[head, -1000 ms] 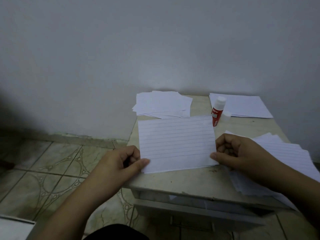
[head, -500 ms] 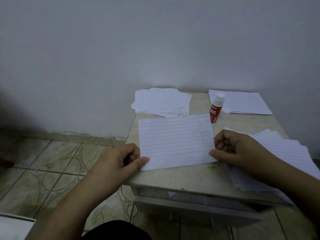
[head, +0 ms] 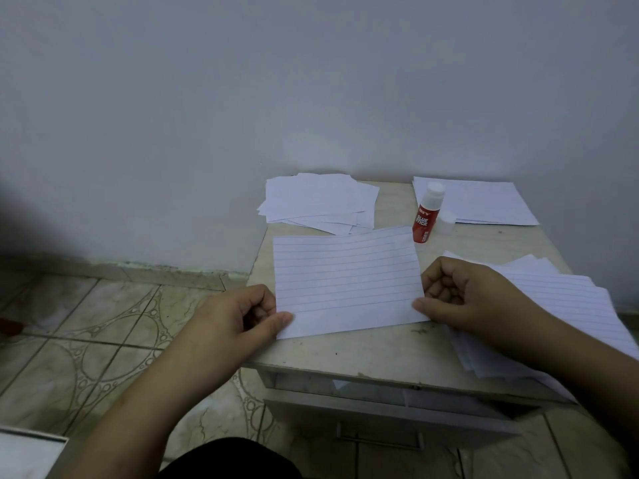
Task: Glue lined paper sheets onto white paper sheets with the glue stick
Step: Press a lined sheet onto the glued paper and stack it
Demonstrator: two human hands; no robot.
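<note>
A lined paper sheet (head: 345, 281) lies flat in the middle of the small table (head: 363, 350). My left hand (head: 238, 319) pinches its near left corner between thumb and curled fingers. My right hand (head: 463, 295) pinches its near right edge the same way. A red glue stick (head: 424, 216) stands upright and uncapped just behind the sheet's far right corner, with its clear cap (head: 446, 222) beside it. A pile of white sheets (head: 320, 202) sits at the back left. More lined sheets (head: 567, 305) lie under my right forearm.
Another stack of paper (head: 484, 202) lies at the table's back right, against the wall. A drawer (head: 380, 406) hangs slightly open below the table's front edge. Patterned tile floor (head: 86, 323) spreads to the left. A white box corner (head: 27, 454) shows at bottom left.
Both hands keep their hold on the lined sheet, which stays in the same place on the table. Only the camera view has shifted slightly.
</note>
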